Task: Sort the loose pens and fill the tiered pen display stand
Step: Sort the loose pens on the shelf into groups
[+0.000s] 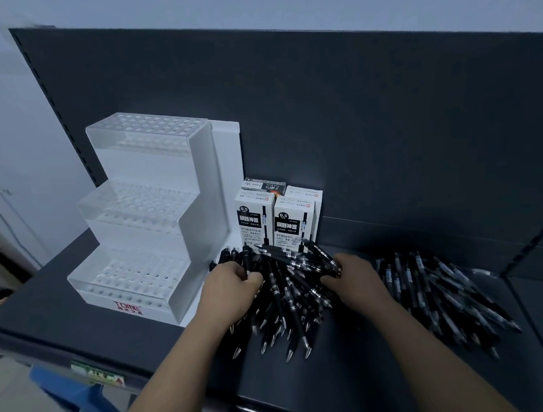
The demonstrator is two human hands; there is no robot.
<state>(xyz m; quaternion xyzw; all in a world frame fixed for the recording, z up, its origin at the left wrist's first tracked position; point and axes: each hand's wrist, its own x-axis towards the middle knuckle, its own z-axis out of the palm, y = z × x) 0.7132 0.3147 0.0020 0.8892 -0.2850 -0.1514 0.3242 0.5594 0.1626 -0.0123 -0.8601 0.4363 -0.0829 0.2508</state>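
Note:
A white three-tiered pen display stand (141, 216) with rows of holes sits at the left of the dark shelf; no pens show in its holes. A heap of black pens (287, 302) lies in front of me. My left hand (231, 290) is closed around a bunch of black pens at the heap's left side. My right hand (353, 277) grips pens at the heap's right side. A second spread of black pens (432, 290) lies further right on the shelf.
Several black-and-white pen boxes (277, 218) stand upright against the dark back panel (387, 131), just behind the heap. The shelf's front edge (146, 365) runs below my arms. A blue stool (74, 397) stands on the floor at lower left.

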